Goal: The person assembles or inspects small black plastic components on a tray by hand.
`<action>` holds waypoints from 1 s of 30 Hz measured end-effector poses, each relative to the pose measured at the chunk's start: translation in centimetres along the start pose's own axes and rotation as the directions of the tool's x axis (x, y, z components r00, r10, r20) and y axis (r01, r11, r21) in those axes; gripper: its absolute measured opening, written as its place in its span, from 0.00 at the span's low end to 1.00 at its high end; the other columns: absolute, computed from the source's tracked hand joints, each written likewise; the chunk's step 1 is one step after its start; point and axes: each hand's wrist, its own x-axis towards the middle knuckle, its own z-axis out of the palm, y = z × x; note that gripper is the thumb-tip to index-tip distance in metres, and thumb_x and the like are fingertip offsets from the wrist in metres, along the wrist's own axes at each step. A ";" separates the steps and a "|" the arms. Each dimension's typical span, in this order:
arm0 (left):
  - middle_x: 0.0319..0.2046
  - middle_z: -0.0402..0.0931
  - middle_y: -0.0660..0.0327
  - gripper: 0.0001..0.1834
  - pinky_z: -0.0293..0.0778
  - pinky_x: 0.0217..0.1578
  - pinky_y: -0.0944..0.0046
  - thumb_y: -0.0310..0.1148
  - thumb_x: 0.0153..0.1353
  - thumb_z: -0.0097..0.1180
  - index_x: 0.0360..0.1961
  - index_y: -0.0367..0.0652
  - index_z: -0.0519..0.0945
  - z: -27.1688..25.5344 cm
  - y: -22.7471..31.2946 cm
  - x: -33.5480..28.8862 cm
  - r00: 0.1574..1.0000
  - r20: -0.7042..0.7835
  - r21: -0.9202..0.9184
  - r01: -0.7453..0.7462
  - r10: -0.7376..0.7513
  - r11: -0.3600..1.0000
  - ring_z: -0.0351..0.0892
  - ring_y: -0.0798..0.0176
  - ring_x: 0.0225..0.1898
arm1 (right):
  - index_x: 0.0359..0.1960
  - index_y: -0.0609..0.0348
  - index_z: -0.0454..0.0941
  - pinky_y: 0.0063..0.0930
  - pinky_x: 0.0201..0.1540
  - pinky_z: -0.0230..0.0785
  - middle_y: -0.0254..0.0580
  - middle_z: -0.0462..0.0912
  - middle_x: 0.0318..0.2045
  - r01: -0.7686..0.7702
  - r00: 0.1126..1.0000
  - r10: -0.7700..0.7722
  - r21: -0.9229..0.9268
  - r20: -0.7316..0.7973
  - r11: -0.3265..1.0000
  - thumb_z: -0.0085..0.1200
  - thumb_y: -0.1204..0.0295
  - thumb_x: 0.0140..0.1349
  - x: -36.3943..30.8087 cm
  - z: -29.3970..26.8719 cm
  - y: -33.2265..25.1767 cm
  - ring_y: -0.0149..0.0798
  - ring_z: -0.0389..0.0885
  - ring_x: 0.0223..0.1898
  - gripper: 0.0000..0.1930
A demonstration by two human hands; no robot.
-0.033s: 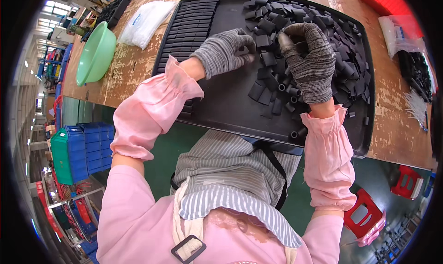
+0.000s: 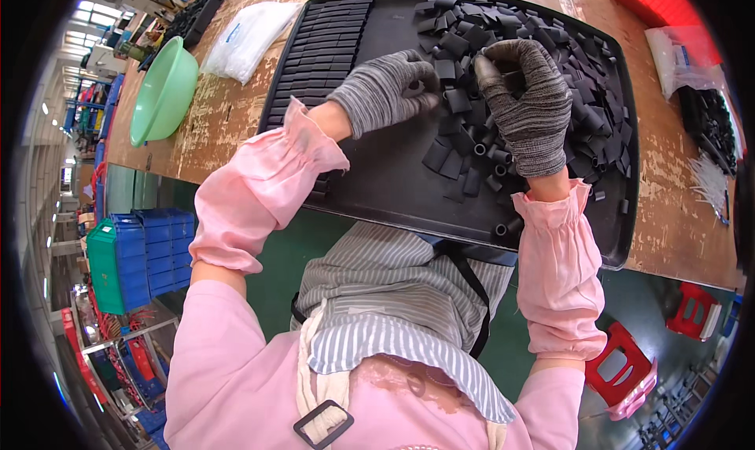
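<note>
A large black tray (image 2: 377, 190) lies before me on the worn wooden table. Short black tube pieces (image 2: 591, 119) are heaped over its right half, and rows of black pieces (image 2: 334, 37) are lined up along its left. My left hand (image 2: 387, 94), in a grey knit glove, is at the left edge of the heap, its fingers curled towards the thumb. Over the heap, my gloved right hand (image 2: 528, 104) is closed in a pinch, thumb against fingertips. Whatever either hand may hold is hidden or too small to make out.
Left of the tray are a white plastic bag (image 2: 250, 41) and a light green basin (image 2: 165, 92). A red bin (image 2: 653, 1), a clear bag (image 2: 680, 57) and a black box of parts (image 2: 708, 127) stand at the right. Red stools (image 2: 620, 367) are on the floor.
My left hand has shifted very slightly to the right, towards the heap. My right hand stays where it was.
</note>
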 end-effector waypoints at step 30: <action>0.25 0.75 0.69 0.12 0.71 0.33 0.74 0.28 0.46 0.67 0.31 0.40 0.77 -2.0 -1.5 -2.7 0.991 -0.106 -0.769 -0.031 -0.081 0.638 0.72 0.77 0.29 | 0.35 0.63 0.77 0.18 0.33 0.70 0.37 0.80 0.27 -0.722 0.690 0.502 0.447 0.521 0.529 0.55 0.74 0.56 1.0 3.9 -2.3 0.26 0.77 0.29 0.07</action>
